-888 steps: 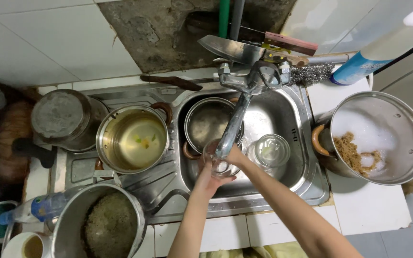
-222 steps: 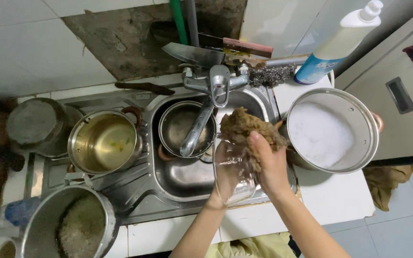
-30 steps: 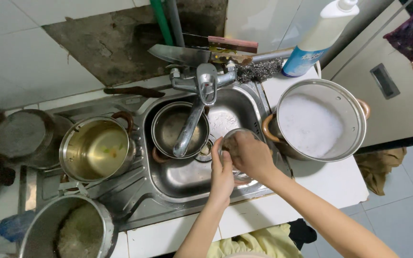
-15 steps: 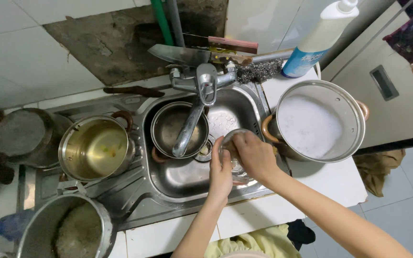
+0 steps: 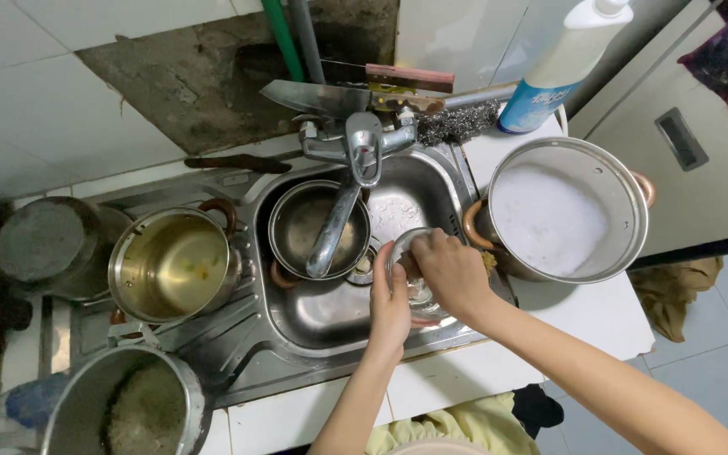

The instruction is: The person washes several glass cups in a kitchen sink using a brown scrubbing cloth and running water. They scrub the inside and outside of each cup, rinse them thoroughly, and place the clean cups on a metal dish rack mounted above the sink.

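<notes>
Over the steel sink, the left hand cups a clear glass from the side, fingers wrapped on its wall, steadying it. The right hand covers the mouth, fingers curled inside, probably around a scrubber. 1 foamy pot waits on the counter.

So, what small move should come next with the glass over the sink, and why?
Probably turn the glass slightly in the left hand so the right hand reaches another part. Both hands grip it over the sink, and the right fingers cover only its upper rim.
</notes>
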